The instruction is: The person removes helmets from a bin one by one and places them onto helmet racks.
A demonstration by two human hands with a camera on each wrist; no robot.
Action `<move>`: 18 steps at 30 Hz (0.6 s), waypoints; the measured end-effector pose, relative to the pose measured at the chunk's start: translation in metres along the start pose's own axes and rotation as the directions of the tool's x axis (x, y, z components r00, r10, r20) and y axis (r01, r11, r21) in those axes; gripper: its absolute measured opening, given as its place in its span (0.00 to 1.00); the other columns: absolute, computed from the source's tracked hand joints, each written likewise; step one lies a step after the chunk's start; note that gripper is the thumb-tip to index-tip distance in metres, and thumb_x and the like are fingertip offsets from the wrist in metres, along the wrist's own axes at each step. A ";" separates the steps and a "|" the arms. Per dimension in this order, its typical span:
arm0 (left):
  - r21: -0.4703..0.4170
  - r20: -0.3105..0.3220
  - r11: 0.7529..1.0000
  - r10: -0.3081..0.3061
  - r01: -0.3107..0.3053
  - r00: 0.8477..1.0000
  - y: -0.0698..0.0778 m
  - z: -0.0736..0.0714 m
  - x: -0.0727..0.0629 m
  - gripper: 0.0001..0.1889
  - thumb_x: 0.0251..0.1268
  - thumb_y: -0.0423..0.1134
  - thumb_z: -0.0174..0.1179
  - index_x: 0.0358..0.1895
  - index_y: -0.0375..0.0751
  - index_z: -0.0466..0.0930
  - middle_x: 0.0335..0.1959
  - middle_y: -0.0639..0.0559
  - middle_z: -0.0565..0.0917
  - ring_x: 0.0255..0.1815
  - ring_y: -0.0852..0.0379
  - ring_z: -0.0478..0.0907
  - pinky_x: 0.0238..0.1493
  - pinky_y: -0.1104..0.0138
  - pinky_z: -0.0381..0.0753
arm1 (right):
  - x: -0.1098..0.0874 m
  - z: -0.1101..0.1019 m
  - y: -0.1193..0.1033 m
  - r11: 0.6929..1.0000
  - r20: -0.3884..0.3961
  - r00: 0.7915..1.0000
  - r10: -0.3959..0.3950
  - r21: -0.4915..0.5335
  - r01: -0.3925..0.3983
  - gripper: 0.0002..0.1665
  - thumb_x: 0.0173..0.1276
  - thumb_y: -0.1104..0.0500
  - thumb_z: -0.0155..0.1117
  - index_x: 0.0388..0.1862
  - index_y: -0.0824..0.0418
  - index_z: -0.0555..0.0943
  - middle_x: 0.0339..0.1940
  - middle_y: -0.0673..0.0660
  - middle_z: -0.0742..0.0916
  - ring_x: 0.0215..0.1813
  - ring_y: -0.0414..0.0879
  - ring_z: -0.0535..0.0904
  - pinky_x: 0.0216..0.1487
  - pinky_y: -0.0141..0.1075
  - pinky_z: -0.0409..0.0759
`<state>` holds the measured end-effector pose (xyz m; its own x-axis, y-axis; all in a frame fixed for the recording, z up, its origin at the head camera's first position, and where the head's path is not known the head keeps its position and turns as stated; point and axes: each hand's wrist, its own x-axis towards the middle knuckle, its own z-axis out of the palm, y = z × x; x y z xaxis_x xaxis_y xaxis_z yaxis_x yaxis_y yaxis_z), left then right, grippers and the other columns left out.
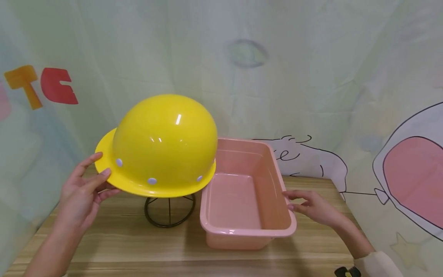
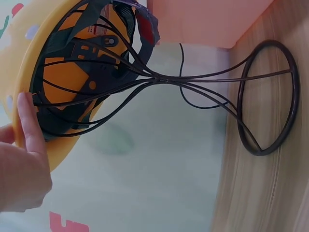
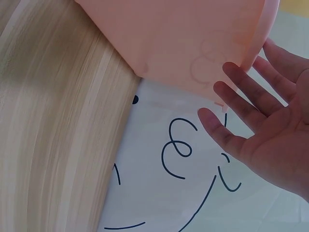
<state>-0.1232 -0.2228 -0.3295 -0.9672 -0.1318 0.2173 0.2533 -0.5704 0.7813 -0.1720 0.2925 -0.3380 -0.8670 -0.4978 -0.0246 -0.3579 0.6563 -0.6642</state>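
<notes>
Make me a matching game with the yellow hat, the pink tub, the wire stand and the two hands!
Things:
1. round yellow plastic hard hat
2. rectangular pink plastic tub
3. black wire stand
4. left hand

Places or states:
A. touching the hat's brim
B. empty, beside the right hand
C. sitting on top of the stand
D. ring base on the wooden table

Pairs: 1-C, 2-B, 3-D, 4-A

Wire stand top hidden under yellow helmet — black-yellow object cut off at lower-right frame edge, unidentifiable.
</notes>
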 end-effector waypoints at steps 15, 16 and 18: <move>0.110 -0.023 0.994 -0.010 0.013 1.000 0.000 -0.002 0.002 0.24 0.61 0.22 0.52 0.59 0.42 0.62 0.29 0.44 0.84 0.24 0.51 0.82 0.26 0.64 0.83 | -0.001 0.001 -0.001 1.000 -0.016 1.000 0.002 0.001 -0.002 0.25 0.62 0.55 0.62 0.57 0.64 0.75 0.53 0.62 0.80 0.53 0.58 0.74 0.41 0.36 0.81; 0.121 -0.025 0.992 -0.020 0.023 0.999 0.000 -0.003 0.002 0.24 0.61 0.23 0.53 0.59 0.43 0.61 0.30 0.45 0.85 0.25 0.51 0.82 0.27 0.64 0.83 | -0.001 0.001 -0.001 1.000 -0.015 1.000 0.004 0.001 -0.004 0.25 0.62 0.55 0.62 0.57 0.64 0.75 0.53 0.62 0.79 0.53 0.58 0.74 0.41 0.36 0.80; 0.134 -0.027 0.990 -0.041 0.044 0.999 0.000 -0.005 0.002 0.25 0.61 0.24 0.54 0.60 0.43 0.60 0.31 0.45 0.85 0.26 0.52 0.82 0.28 0.64 0.83 | -0.001 0.001 -0.001 1.000 -0.015 1.000 0.007 0.004 -0.007 0.25 0.62 0.55 0.62 0.57 0.63 0.75 0.53 0.62 0.79 0.53 0.58 0.74 0.41 0.36 0.80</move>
<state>-0.1249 -0.2273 -0.3323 -0.9769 -0.1300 0.1698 0.2112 -0.4617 0.8615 -0.1705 0.2916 -0.3381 -0.8745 -0.4847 -0.0180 -0.3507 0.6574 -0.6669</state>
